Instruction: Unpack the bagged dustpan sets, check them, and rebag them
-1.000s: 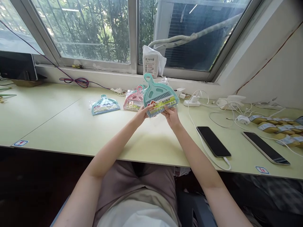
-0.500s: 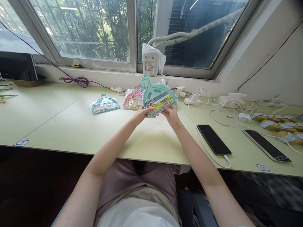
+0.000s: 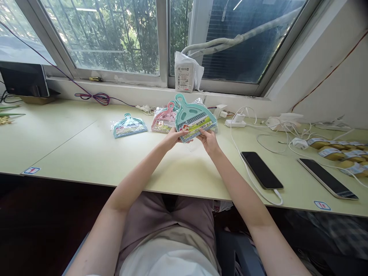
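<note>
1. Head view: the left hand [image 3: 173, 138] pinches the lower left edge of a teal dustpan-and-brush pack [image 3: 189, 110], thumb across its printed label [image 3: 198, 123]; the right hand [image 3: 209, 142] pinches the lower edge farther right.
2. That pack tilts between both hands, handle [image 3: 183, 105] pointing away, apparently raised off the tabletop [image 3: 115, 161].
3. As for progress, the pickup looks done, with a two-handed hold; opening does not, since clear wrapping [image 3: 199, 101] shows around the pack.
4. Just beyond the left hand, a pink pack [image 3: 164, 119] rests partly hidden behind the held one; left of the hands, well apart, lies a smaller-looking teal pack [image 3: 130, 126]. Both appear wrapped, and neither hand touches them.
5. How much remains overall cannot be told.
</note>
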{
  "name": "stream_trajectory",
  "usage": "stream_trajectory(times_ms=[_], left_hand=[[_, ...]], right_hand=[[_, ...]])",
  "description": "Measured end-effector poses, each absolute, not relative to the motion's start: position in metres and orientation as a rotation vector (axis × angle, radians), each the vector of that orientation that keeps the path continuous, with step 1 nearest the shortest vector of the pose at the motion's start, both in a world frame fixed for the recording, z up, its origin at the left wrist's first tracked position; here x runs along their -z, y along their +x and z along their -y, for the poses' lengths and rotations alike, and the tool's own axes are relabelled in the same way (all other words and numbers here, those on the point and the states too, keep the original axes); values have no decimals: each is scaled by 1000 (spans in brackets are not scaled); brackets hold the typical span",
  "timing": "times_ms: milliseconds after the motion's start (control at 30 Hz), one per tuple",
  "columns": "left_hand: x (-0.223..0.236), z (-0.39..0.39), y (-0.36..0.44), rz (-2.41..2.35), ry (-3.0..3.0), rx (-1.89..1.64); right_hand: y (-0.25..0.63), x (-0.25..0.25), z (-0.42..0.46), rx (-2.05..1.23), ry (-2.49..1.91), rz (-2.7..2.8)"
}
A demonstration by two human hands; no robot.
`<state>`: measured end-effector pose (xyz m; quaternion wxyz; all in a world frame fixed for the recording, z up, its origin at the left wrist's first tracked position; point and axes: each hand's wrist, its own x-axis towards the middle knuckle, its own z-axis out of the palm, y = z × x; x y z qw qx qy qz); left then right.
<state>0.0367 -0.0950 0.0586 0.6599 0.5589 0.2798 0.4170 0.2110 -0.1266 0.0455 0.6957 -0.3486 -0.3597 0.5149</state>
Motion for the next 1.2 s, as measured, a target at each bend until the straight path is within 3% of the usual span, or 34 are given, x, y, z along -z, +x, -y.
stream_trajectory(times_ms=[667,733,967,1200], left_hand=[[-58,85,28,-758,1311,-987],[-58,79,22,-758,1267,-1030],[-62,65,2,-758,1072,-1097],[-62,69,-3,-722,1073,-1000]], right_hand=[[225,-44,119,-1309,-1003,754],[230,-45,119,-1184,-1084,811],[252,-57,131,-159,-1203,1229],[257,-56,125,-197,-1056,1608]])
